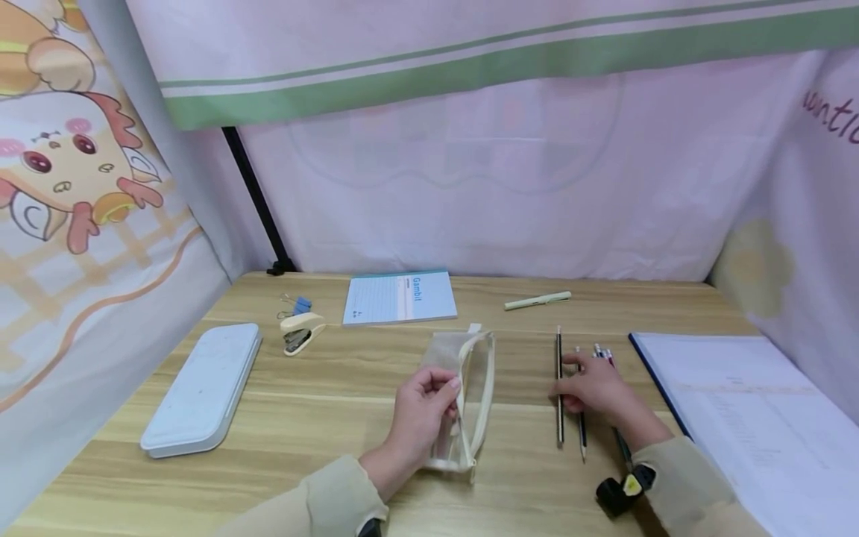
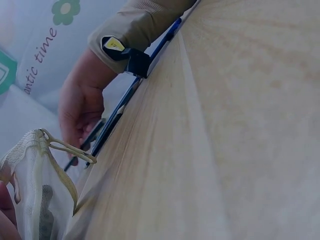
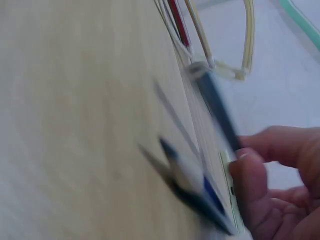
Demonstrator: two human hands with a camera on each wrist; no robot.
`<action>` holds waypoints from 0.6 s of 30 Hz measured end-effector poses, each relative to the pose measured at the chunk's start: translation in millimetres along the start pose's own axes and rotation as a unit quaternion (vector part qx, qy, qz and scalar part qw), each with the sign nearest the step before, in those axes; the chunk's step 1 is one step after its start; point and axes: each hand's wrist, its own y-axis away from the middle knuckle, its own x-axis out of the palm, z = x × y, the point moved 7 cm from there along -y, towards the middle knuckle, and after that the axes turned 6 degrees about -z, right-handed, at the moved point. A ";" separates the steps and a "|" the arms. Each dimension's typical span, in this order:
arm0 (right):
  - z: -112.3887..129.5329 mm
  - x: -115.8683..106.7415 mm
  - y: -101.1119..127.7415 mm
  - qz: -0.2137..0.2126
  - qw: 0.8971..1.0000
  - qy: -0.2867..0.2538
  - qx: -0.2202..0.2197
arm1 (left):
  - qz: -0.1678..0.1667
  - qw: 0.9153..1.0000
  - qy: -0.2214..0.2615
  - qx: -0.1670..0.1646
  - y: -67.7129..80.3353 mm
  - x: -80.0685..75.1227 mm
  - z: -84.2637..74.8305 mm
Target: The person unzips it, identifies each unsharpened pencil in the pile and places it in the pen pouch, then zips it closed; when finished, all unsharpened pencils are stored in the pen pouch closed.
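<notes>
Now: pouch in one grip, pencils under the other

From the head view, we are holding a mesh pencil pouch (image 1: 463,395) in our left hand (image 1: 419,414), fingers curled round its near edge, its zip mouth gaping open on the wooden tabletop (image 1: 322,403). Our right hand (image 1: 593,391) is resting on a row of pencils (image 1: 560,388) just right of the pouch, fingertips pressing on them; we cannot tell whether that grip is closing round one. A white tin case (image 1: 204,388), a stapler (image 1: 300,332), blue binder clips (image 1: 298,303), a notepad (image 1: 399,297) and a pale green pen (image 1: 537,300) are lying farther off, and an open binder (image 1: 745,418) is lying at the right.

From the left wrist, we are seeing the pouch (image 2: 35,195) up close, and the right hand (image 2: 80,107) touching dark pencils (image 2: 107,130) beyond it.

From the right wrist, blur is smearing everything; our fingers (image 3: 265,180) are lying against a dark pencil (image 3: 217,107), with the pouch rim (image 3: 247,40) beyond.
</notes>
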 end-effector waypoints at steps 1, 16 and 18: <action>2.3 0.6 1.1 -0.004 1.000 -0.023 -0.004 | 0.000 1.000 -0.001 -0.001 0.1 0.4 0.2; 35.7 58.3 29.2 0.029 0.966 -0.258 -0.002 | 0.013 1.000 0.013 -0.001 -0.6 21.2 1.7; 37.8 65.3 32.9 0.041 0.964 -0.262 -0.004 | 0.012 1.000 0.015 -0.001 -1.2 22.8 2.1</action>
